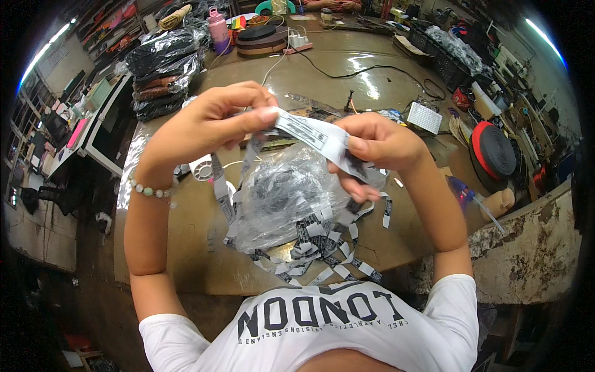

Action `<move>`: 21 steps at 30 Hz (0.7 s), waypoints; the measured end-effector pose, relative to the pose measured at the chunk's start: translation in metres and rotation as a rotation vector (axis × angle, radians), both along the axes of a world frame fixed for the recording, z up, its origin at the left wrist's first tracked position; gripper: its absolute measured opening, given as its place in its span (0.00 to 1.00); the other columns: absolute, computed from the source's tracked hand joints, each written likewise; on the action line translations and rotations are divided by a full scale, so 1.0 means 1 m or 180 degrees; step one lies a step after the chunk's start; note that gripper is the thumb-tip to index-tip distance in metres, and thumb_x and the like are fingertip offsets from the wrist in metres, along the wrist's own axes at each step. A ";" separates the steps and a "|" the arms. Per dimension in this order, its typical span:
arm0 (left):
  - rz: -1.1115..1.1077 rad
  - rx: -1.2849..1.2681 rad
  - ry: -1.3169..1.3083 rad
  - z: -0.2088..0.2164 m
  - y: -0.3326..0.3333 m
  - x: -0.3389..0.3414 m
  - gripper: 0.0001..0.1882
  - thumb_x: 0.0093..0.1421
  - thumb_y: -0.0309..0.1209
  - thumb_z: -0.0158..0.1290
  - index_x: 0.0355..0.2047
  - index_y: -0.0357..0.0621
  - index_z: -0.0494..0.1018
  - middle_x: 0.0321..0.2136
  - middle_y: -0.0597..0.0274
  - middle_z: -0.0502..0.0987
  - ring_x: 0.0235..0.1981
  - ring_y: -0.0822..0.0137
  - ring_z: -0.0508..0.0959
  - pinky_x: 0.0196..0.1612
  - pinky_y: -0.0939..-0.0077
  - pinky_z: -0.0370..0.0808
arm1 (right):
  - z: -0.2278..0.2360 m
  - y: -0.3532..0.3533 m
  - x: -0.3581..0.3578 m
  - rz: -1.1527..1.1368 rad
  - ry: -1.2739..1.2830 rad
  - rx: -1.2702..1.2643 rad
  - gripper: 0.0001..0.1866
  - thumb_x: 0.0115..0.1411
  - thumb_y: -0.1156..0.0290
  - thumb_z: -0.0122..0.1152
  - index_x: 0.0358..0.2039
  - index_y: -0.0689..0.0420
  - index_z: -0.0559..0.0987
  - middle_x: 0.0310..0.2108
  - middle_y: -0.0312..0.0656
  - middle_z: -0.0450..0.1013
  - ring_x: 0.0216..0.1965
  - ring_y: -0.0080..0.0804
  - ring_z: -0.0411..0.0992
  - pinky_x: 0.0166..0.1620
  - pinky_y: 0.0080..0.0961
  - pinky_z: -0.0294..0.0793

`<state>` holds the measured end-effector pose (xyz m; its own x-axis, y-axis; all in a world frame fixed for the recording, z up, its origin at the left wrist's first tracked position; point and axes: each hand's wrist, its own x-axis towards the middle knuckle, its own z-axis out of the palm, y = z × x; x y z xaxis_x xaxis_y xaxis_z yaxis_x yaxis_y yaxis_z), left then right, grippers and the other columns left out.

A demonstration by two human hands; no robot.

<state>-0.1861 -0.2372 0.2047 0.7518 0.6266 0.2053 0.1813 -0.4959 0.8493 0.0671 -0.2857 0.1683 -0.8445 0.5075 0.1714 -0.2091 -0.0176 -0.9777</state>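
A white label strip (313, 134) with dark print is stretched between my two raised hands. My left hand (217, 121), a beaded bracelet at its wrist, pinches one end between thumb and forefinger. The other end is gripped by my right hand (378, 146), where the strip folds and hangs down past the fingers. More of the strip dangles below my left hand. On the table beneath lies a crumpled clear plastic bag (279, 192) with dark contents I cannot make out. In front of it is a tangled heap of printed label strips (316, 239).
Wrapped bundles (164, 74) are stacked at the far left, near a pink bottle (218, 31) and webbing rolls (262, 40). A black cable (372, 69) crosses the table. At right stand a red-and-black roll (493, 150) and a black crate (446, 56). A person's hands (334, 4) show at the far edge.
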 end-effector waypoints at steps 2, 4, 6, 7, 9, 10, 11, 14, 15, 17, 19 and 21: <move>-0.0020 -0.0510 0.0130 0.007 0.000 -0.011 0.14 0.60 0.39 0.50 0.26 0.41 0.71 0.15 0.76 0.65 0.14 0.87 0.61 0.15 0.91 0.55 | 0.001 -0.008 0.017 -0.0234 0.0017 -0.0319 0.16 0.64 0.64 0.42 0.38 0.66 0.69 0.17 0.43 0.71 0.09 0.18 0.63 0.13 0.11 0.62; -0.0048 -0.0731 0.0181 0.013 0.000 -0.023 0.13 0.60 0.38 0.50 0.25 0.41 0.71 0.14 0.76 0.65 0.13 0.88 0.62 0.14 0.92 0.54 | 0.002 -0.015 0.034 -0.0618 -0.0066 -0.0482 0.15 0.64 0.65 0.43 0.37 0.65 0.69 0.16 0.42 0.70 0.08 0.17 0.62 0.11 0.11 0.60; -0.0017 -0.0692 0.0143 0.016 -0.001 -0.031 0.13 0.58 0.37 0.52 0.23 0.40 0.71 0.12 0.76 0.66 0.09 0.88 0.60 0.11 0.91 0.52 | 0.003 -0.024 0.054 -0.0856 -0.0265 -0.0225 0.13 0.63 0.66 0.45 0.35 0.65 0.69 0.16 0.41 0.69 0.08 0.17 0.61 0.11 0.11 0.59; -0.0094 -0.0732 0.0254 0.017 -0.001 -0.032 0.13 0.57 0.36 0.53 0.22 0.40 0.72 0.12 0.75 0.67 0.09 0.87 0.60 0.11 0.91 0.51 | 0.004 -0.029 0.064 -0.0977 -0.0391 -0.0097 0.12 0.62 0.67 0.47 0.35 0.64 0.69 0.16 0.40 0.69 0.08 0.16 0.61 0.11 0.12 0.58; -0.0225 -0.0787 0.0500 0.019 -0.005 -0.031 0.12 0.56 0.35 0.54 0.23 0.38 0.74 0.13 0.73 0.69 0.08 0.86 0.60 0.11 0.91 0.52 | 0.002 -0.039 0.085 -0.1142 -0.0713 0.0017 0.11 0.61 0.67 0.49 0.33 0.64 0.69 0.15 0.38 0.68 0.09 0.15 0.60 0.11 0.12 0.57; -0.0363 -0.0912 0.0618 0.019 -0.006 -0.029 0.12 0.56 0.35 0.55 0.24 0.36 0.74 0.13 0.73 0.69 0.09 0.86 0.61 0.11 0.91 0.53 | 0.000 -0.046 0.096 -0.1189 -0.0902 -0.0009 0.11 0.61 0.67 0.50 0.33 0.64 0.69 0.15 0.37 0.67 0.09 0.15 0.60 0.11 0.12 0.56; -0.0368 -0.0866 0.0713 0.019 -0.008 -0.025 0.13 0.55 0.35 0.55 0.25 0.36 0.74 0.14 0.73 0.69 0.09 0.86 0.61 0.11 0.91 0.54 | -0.003 -0.053 0.108 -0.1274 -0.1187 -0.0047 0.11 0.60 0.67 0.51 0.32 0.64 0.69 0.15 0.36 0.66 0.10 0.15 0.60 0.11 0.12 0.55; -0.0346 -0.0844 0.0764 0.017 -0.008 -0.014 0.13 0.56 0.35 0.55 0.26 0.36 0.74 0.14 0.73 0.68 0.10 0.86 0.61 0.12 0.90 0.54 | -0.018 -0.067 0.143 -0.1721 -0.1115 -0.0381 0.11 0.59 0.66 0.53 0.32 0.63 0.70 0.15 0.33 0.64 0.11 0.14 0.59 0.12 0.11 0.54; -0.0333 -0.0854 0.0743 0.017 -0.007 -0.011 0.13 0.56 0.36 0.55 0.26 0.36 0.74 0.14 0.74 0.68 0.10 0.86 0.61 0.12 0.90 0.54 | -0.023 -0.070 0.154 -0.1718 -0.0967 -0.0292 0.12 0.58 0.64 0.55 0.31 0.61 0.71 0.15 0.31 0.65 0.11 0.13 0.59 0.13 0.10 0.54; -0.0306 -0.0864 0.0982 0.013 -0.002 -0.006 0.13 0.56 0.36 0.55 0.27 0.36 0.74 0.14 0.74 0.67 0.10 0.86 0.61 0.12 0.90 0.55 | -0.032 -0.077 0.173 -0.2139 -0.1622 -0.0363 0.13 0.56 0.64 0.57 0.29 0.63 0.72 0.16 0.34 0.67 0.11 0.13 0.60 0.13 0.11 0.55; -0.0412 -0.0918 0.1197 0.010 0.003 -0.002 0.14 0.57 0.37 0.54 0.28 0.36 0.73 0.14 0.74 0.67 0.10 0.85 0.62 0.13 0.89 0.56 | -0.041 -0.081 0.182 -0.2637 -0.2757 -0.0527 0.14 0.57 0.62 0.56 0.27 0.61 0.74 0.17 0.33 0.68 0.12 0.14 0.61 0.13 0.12 0.56; -0.0539 -0.0856 0.1222 0.008 0.006 0.003 0.14 0.57 0.37 0.53 0.28 0.36 0.73 0.13 0.74 0.67 0.10 0.84 0.63 0.13 0.89 0.57 | -0.047 -0.084 0.176 -0.2948 -0.3560 0.0030 0.15 0.58 0.60 0.54 0.29 0.62 0.75 0.18 0.37 0.70 0.17 0.22 0.66 0.21 0.19 0.64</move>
<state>-0.1830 -0.2316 0.2130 0.8372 0.4820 -0.2583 0.4419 -0.3181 0.8388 0.2428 -0.3693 0.1216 0.0874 0.9371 -0.3379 0.7154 -0.2951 -0.6334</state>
